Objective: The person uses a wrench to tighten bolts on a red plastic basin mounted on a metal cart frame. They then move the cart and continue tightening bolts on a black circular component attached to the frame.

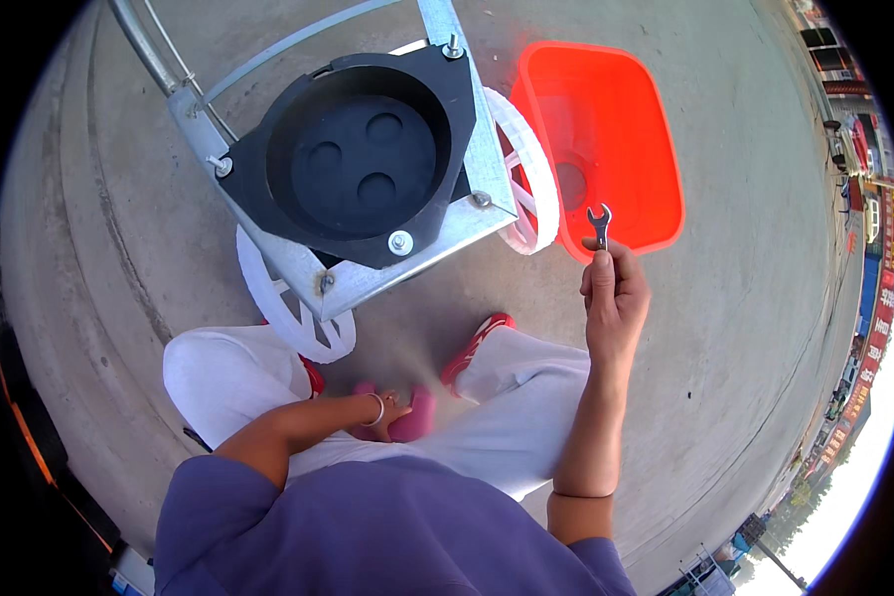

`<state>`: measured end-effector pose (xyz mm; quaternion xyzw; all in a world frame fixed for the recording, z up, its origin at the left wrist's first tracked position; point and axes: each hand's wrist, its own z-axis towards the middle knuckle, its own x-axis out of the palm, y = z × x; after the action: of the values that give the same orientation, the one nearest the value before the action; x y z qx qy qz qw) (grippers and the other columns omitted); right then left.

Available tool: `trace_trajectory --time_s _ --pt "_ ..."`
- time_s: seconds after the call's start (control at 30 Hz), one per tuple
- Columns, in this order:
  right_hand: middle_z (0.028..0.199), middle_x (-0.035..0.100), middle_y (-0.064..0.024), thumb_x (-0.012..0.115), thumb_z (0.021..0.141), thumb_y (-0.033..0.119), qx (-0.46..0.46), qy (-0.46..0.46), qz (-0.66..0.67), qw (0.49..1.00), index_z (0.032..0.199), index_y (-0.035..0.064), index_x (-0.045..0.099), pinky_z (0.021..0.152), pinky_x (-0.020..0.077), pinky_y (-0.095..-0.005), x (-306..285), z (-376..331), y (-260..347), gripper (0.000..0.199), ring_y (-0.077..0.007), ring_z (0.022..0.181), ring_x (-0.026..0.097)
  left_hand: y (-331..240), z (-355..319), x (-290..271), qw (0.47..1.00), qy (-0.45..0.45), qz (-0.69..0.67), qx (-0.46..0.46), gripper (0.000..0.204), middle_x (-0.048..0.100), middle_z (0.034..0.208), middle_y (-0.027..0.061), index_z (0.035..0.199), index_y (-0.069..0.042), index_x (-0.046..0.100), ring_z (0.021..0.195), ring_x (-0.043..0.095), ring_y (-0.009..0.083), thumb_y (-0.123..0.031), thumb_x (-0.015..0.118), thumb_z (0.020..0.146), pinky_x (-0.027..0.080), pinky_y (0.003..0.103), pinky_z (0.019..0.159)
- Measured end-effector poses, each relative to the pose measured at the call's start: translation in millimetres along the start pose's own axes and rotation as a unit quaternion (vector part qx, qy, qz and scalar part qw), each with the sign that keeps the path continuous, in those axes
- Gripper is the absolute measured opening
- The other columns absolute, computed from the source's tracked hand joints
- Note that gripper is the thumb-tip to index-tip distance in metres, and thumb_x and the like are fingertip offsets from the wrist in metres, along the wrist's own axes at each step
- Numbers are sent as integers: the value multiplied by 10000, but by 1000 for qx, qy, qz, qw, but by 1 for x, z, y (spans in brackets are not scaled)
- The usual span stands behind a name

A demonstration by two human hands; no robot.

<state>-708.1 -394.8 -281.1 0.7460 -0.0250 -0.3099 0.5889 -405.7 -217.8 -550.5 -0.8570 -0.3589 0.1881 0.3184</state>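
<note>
My right hand (618,303) is closed around a silver open-end wrench (600,221), its jaw pointing up and away from me over the rim of the red tub. Down between my knees, my left hand (385,415) has its fingers curled on a pink rounded object (416,417) that looks like a small stool; most of it is hidden. Ahead stands a metal frame (437,238) bearing a black round holder (363,164) with three shallow circles in its floor. Bolts with nuts, among them a near one (399,242), sit at the holder's corners.
A red plastic tub (621,129) stands right of the frame. White-wrapped wheels flank the frame, one on the right (531,179) and one on the left (268,293). Concrete floor (745,248) surrounds everything. Banners and parked goods line the far right.
</note>
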Motion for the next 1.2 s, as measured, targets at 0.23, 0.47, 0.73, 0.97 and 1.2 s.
trace_trajectory --time_s 0.23,0.47,0.73,0.97,1.2 --pt "636 473 14 457 936 137 -45 73 114 990 1082 -8 553 475 294 -199 17 -25 19 227 -40 531 384 -77 -65 -124 920 -380 -61 79 362 640 956 121 1170 -79 537 964 598 312 -80 508 809 473 400 822" --pt "657 485 -3 427 939 137 93 257 307 912 1153 62 524 395 218 -179 47 -81 49 247 -41 471 336 -123 -278 -118 514 -562 -519 389 270 618 1114 162 1139 19 544 1037 612 251 49 497 875 470 354 935" --pt "625 517 -24 440 923 171 165 270 318 894 1114 38 512 394 255 -203 55 -132 86 244 -90 434 380 -134 -323 -96 405 -456 -622 491 362 541 1236 156 1204 -3 509 1155 533 246 84 511 853 401 377 1029" --pt "616 477 17 457 881 128 66 229 221 946 1097 27 541 442 273 -192 38 -101 73 253 -24 507 360 -115 -325 -128 444 -497 -605 435 296 553 1214 131 1111 -39 580 1040 584 180 34 605 825 431 328 985" --pt "601 497 17 441 899 104 -78 194 116 971 1053 -2 618 483 286 -188 20 -37 86 257 -24 519 377 -94 -340 -175 466 -591 -559 348 214 528 1231 121 993 -56 617 1024 574 142 14 659 795 462 293 926"
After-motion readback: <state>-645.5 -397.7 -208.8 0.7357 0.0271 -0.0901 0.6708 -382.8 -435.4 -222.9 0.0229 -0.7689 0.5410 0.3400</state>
